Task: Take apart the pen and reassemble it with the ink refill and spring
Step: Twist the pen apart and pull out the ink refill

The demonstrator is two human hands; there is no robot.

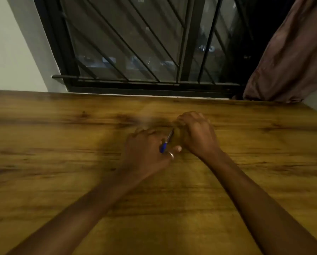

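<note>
Centrally, blue pen (166, 142) gripped by both hands, left hand (146, 153) fingers wrapped round its blue end, right hand (197, 135) fingers curled on dark tip, over wooden tabletop (62, 144), no lettering legible through blur

Both bare forearms enter from the lower edge, the left from 7 o'clock and the right from 5 o'clock, converging toward centre. The left hand (146, 150) lies knuckles up, fingers curled, thumb extended toward 3 o'clock with a ring at its base. The right hand (196, 133), at 2 o'clock from the left and just beside it, is closed in a loose fist. Motion blur softens both.
</note>
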